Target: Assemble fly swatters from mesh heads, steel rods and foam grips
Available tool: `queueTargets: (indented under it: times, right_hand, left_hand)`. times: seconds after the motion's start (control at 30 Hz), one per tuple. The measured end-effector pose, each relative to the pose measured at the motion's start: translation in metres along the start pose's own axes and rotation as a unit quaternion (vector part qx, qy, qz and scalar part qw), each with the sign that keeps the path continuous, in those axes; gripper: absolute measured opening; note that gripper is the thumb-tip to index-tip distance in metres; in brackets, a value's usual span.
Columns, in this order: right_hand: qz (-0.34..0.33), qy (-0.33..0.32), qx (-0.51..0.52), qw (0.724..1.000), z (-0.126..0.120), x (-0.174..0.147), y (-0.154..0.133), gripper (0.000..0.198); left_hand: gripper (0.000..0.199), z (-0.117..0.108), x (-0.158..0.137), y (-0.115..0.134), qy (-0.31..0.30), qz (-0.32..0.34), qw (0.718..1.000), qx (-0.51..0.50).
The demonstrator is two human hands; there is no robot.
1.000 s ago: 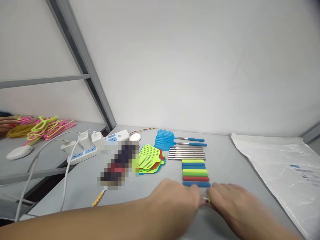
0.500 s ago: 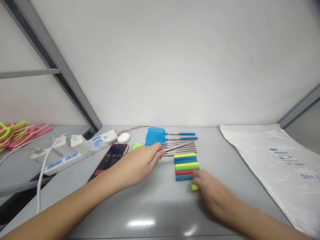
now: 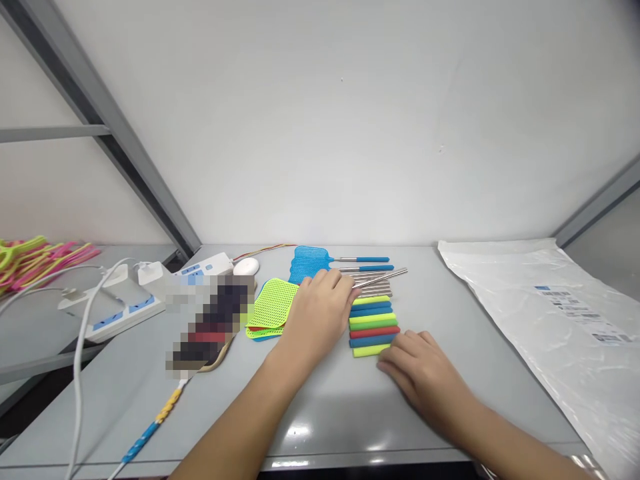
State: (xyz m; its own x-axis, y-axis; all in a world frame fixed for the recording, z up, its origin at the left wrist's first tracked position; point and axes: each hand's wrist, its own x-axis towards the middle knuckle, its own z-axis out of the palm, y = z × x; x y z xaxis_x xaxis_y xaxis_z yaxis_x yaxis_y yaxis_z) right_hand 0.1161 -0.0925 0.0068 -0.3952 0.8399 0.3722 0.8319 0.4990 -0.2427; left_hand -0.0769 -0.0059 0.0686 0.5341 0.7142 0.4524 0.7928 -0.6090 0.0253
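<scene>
My left hand (image 3: 323, 310) is closed on a thin metal rod (image 3: 383, 277), which slants up to the right above several more metal rods (image 3: 377, 291). Below these lies a row of coloured tubes (image 3: 374, 322) in yellow-green, blue, green and red. My right hand (image 3: 425, 373) has its fingers curled over the right end of the nearest yellow-green tube (image 3: 366, 351), at the bottom of the row. Two blue fly swatters (image 3: 307, 261) with metal shafts and blue grips lie behind the rods. Left of my left hand is a stack of perforated swatter heads (image 3: 273, 303), yellow-green on top.
A phone (image 3: 220, 320), partly blurred out, lies at the left with a cable (image 3: 145, 440). Behind it are a power strip (image 3: 120, 317) with plugs and a white round device (image 3: 246, 267). A white plastic bag (image 3: 530, 293) covers the right side. Pink and yellow items (image 3: 40, 263) lie far left.
The yellow-green tube from my right hand now lies against the row's near side. My left hand has shifted right with the metal rod, uncovering the swatter heads. The view has shifted slightly.
</scene>
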Motion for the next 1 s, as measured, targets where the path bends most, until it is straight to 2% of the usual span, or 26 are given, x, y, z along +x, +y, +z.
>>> queueTargets:
  times: [0.2, 0.3, 0.37, 0.43, 0.5, 0.57, 0.67, 0.73, 0.8, 0.9, 1.0]
  right_hand:
    - [-0.003, -0.008, 0.03, 1.0, 0.003, 0.001, -0.002, 0.019]
    - [-0.008, 0.026, 0.035, 0.999, -0.002, 0.0, -0.001, 0.015]
    - [-0.018, 0.073, -0.001, 0.997, -0.01, 0.004, 0.001, 0.015]
    - [-0.028, 0.124, -0.073, 0.989, -0.021, 0.013, 0.005, 0.023]
    - [-0.04, 0.137, -0.14, 0.98, -0.032, 0.027, 0.011, 0.029]
    - [-0.06, 0.095, -0.157, 0.981, -0.039, 0.042, 0.019, 0.021]
    - [-0.084, 0.006, -0.126, 0.988, -0.041, 0.061, 0.035, 0.022]
    - [-0.062, -0.029, -0.097, 0.993, -0.038, 0.073, 0.049, 0.02]
    - [-0.013, -0.058, -0.056, 0.997, -0.032, 0.087, 0.065, 0.017]
    - [0.043, -0.09, -0.006, 0.995, -0.02, 0.111, 0.086, 0.019]
    - [0.03, -0.093, 0.001, 0.995, -0.004, 0.133, 0.1, 0.019]
  left_hand:
    - [0.025, 0.01, -0.007, -0.006, 0.008, 0.0, 0.999, -0.049]
    - [0.024, 0.012, -0.01, -0.007, -0.003, 0.004, 0.999, -0.052]
    - [0.024, 0.012, -0.011, -0.006, -0.008, 0.015, 0.998, -0.063]
    - [0.023, 0.013, -0.011, -0.003, -0.008, 0.036, 0.996, -0.083]
    - [0.021, 0.015, -0.012, 0.001, 0.0, 0.056, 0.993, -0.105]
    - [0.018, 0.017, -0.012, 0.006, 0.021, 0.059, 0.991, -0.121]
    - [0.014, 0.018, -0.015, 0.015, 0.099, 0.004, 0.987, -0.129]
    - [0.03, 0.018, -0.018, 0.02, 0.152, -0.029, 0.977, -0.145]
    - [0.04, 0.019, -0.021, 0.025, 0.169, -0.02, 0.969, -0.176]
    - [0.044, 0.024, -0.023, 0.028, 0.106, 0.021, 0.969, -0.223]
    - [0.053, 0.03, -0.023, 0.028, -0.014, 0.009, 0.97, -0.244]
